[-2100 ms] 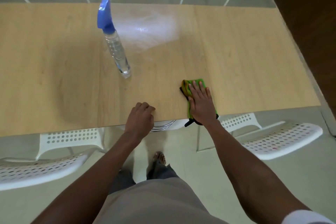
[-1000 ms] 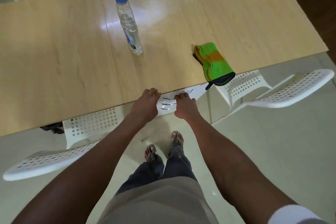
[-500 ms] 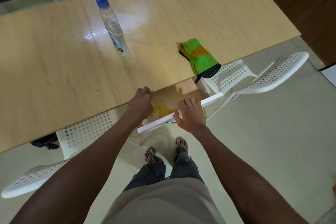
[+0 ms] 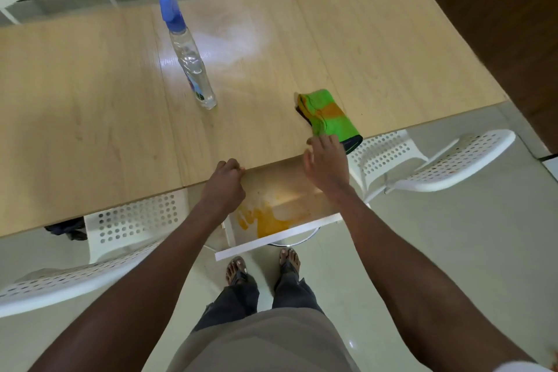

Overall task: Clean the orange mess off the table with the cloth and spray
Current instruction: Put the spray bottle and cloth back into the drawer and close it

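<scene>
Head view: left hand (image 4: pixel 225 187) grips table (image 4: pixel 90 118) edge; right hand (image 4: pixel 327 164) open beside cloth (image 4: pixel 330 116).

We see the spray bottle (image 4: pixel 193 69) standing on the table (image 4: pixel 90 118), left of the cloth (image 4: pixel 330 116) at the near edge. Below that edge the open drawer (image 4: pixel 280 238) holds the mess (image 4: pixel 262 219), chairs (image 4: pixel 434 160) on either side.

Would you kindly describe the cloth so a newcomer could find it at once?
On the long wooden table, look at the near edge, right of the spray bottle. The cloth is folded, bright green with an orange stain, just beyond the right hand.
</scene>
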